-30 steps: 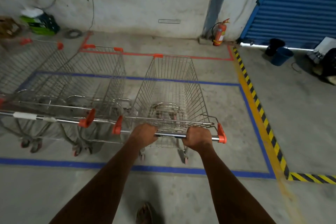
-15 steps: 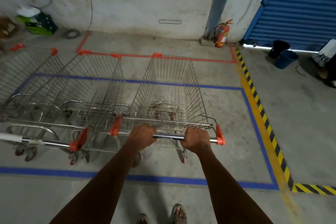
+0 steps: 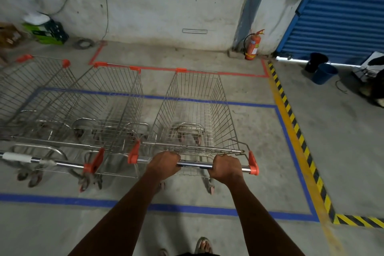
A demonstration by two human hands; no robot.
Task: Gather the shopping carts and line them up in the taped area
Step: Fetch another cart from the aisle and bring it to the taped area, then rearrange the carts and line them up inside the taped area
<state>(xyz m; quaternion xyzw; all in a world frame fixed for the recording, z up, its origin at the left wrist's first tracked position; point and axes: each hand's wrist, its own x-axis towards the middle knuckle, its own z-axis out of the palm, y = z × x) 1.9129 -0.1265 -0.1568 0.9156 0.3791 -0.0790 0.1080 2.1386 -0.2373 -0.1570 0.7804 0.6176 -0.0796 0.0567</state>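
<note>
Both hands are closed around the handlebar [image 3: 194, 164] of the third cart [image 3: 195, 114], the left hand [image 3: 164, 164] wrapped just inside its left orange end cap and the right hand [image 3: 226, 169] close to the right cap. The basket runs straight away from the hands, its long axis pointing at the far wall, its nose past the far blue tape line [image 3: 249, 104]. The neighbouring cart [image 3: 99, 108] sits immediately left of the left hand, handle caps nearly touching, and another cart [image 3: 31, 89] lies further left. The rear wheels seem to sit inside the near blue tape [image 3: 62, 200], though blur makes that uncertain. Any last nudge looks like squaring it parallel to its neighbour.
</note>
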